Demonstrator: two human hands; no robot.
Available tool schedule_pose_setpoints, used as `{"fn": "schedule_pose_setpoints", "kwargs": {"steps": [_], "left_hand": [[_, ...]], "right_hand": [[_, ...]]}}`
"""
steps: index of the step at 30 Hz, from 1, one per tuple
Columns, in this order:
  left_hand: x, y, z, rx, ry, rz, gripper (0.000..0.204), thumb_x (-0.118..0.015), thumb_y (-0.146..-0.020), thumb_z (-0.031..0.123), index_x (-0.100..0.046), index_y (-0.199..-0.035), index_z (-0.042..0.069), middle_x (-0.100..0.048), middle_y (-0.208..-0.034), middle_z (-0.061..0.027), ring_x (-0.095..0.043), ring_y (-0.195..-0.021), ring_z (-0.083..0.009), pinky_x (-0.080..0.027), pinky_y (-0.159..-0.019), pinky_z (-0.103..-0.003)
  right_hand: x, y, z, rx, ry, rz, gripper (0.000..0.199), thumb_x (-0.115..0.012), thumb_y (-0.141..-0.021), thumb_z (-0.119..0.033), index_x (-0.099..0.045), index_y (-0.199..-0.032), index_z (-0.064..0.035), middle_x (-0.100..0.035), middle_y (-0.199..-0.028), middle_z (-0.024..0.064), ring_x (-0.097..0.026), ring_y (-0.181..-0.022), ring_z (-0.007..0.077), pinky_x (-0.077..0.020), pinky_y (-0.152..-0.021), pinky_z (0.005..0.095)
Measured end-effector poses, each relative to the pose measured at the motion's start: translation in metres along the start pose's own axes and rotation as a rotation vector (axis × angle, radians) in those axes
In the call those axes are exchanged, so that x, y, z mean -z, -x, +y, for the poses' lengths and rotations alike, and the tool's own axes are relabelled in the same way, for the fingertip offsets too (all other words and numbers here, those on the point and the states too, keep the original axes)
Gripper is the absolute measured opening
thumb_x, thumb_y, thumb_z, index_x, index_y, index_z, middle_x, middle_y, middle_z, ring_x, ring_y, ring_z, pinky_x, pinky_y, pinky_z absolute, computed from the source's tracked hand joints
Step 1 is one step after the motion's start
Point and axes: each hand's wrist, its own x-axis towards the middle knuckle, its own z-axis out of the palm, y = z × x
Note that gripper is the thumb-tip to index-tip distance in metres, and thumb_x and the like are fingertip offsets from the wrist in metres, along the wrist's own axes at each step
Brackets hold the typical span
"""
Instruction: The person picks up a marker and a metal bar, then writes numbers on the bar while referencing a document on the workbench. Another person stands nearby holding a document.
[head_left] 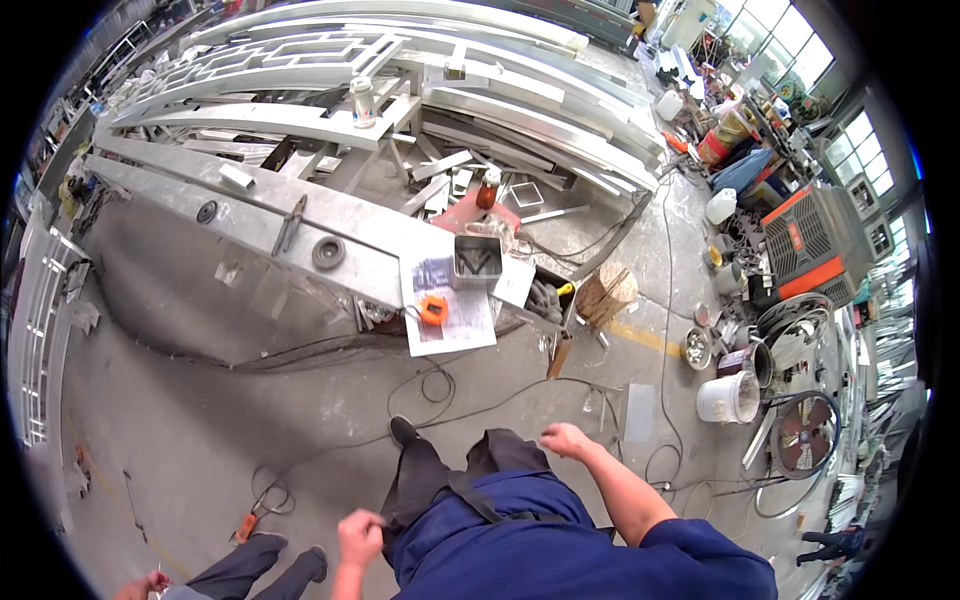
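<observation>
My left hand (360, 537) hangs beside my left hip with its fingers curled, and nothing shows in it. Out in front of my right thigh is my right hand (566, 440), loosely closed and apparently bare. Neither hand touches the workbench. On the bench's near corner lies a printed drawing sheet (455, 335), drooping over the edge. An orange tape measure (432, 310) rests on the sheet. Behind it stands a short square metal tube (478, 262) with an open top. A round dark disc (328, 252) and a clamp-like tool (290, 224) sit along the metal beam (370, 215).
Long metal profiles (540, 120) and a welded lattice frame (270, 60) fill the back. Cables (500, 392) cross the floor. A wood log (606, 292), white bucket (728, 398) and fan (805, 436) stand right. A co-worker's hand (155, 582) shows at lower left.
</observation>
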Motion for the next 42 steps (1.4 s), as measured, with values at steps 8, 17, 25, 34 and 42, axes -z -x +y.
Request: {"fn": "schedule_pose_setpoints", "kwargs": {"steps": [8,17,25,34,42], "left_hand": [[0.11,-0.27,-0.009,-0.134,-0.708,-0.307,0.025,-0.07,-0.085,0.021,-0.07,-0.107,0.008,-0.069,-0.106,-0.0149,-0.068,-0.106,-0.0365,-0.058,-0.089,-0.048],[0.009,-0.384,-0.026,0.204,-0.981,-0.371,0.073,-0.08,-0.08,0.031,-0.051,-0.147,0.027,-0.043,-0.148,-0.0142,-0.047,-0.129,-0.0394,-0.052,-0.096,-0.054],[0.024,-0.428,-0.035,0.058,-0.922,-0.179,0.049,-0.07,-0.088,0.031,-0.058,-0.13,0.009,-0.06,-0.113,-0.0172,-0.062,-0.103,-0.0373,-0.055,-0.083,-0.051],[0.041,-0.409,-0.057,0.512,-0.661,0.316,0.077,-0.084,-0.082,0.041,-0.05,-0.139,0.003,-0.059,-0.129,-0.0256,-0.059,-0.117,-0.0408,-0.051,-0.097,-0.05],[0.033,-0.35,-0.101,0.784,0.033,-0.053,0.032,-0.072,-0.096,0.026,-0.068,-0.105,-0.004,-0.073,-0.088,-0.0134,-0.069,-0.08,-0.0206,-0.054,-0.074,-0.038]], "right_hand": [[-0.094,-0.09,-0.152,0.271,-0.365,0.055,0.054,-0.069,-0.091,-0.03,-0.064,-0.138,-0.0045,-0.074,-0.116,0.0174,-0.072,-0.084,0.0199,-0.0605,-0.074,0.0346],[-0.047,-0.202,-0.273,0.099,-0.777,-0.188,0.088,-0.073,-0.092,-0.026,-0.023,-0.162,-0.0094,-0.062,-0.13,0.0208,-0.067,-0.098,0.0269,-0.0619,-0.069,0.0406],[-0.05,-0.234,-0.261,0.139,-0.75,-0.198,0.091,-0.075,-0.082,-0.017,-0.02,-0.154,-0.0071,-0.066,-0.102,0.021,-0.066,-0.07,0.0246,-0.0561,-0.056,0.0396],[-0.024,-0.217,-0.268,0.087,-0.691,-0.231,0.084,-0.073,-0.084,-0.032,-0.035,-0.154,-0.005,-0.066,-0.127,0.031,-0.071,-0.11,0.0374,-0.0549,-0.098,0.043],[0.045,-0.185,-0.285,0.059,-1.234,-0.125,0.089,-0.075,-0.093,-0.035,-0.026,-0.163,-0.0099,-0.062,-0.132,0.0178,-0.065,-0.114,0.0252,-0.0613,-0.078,0.0409]]}}
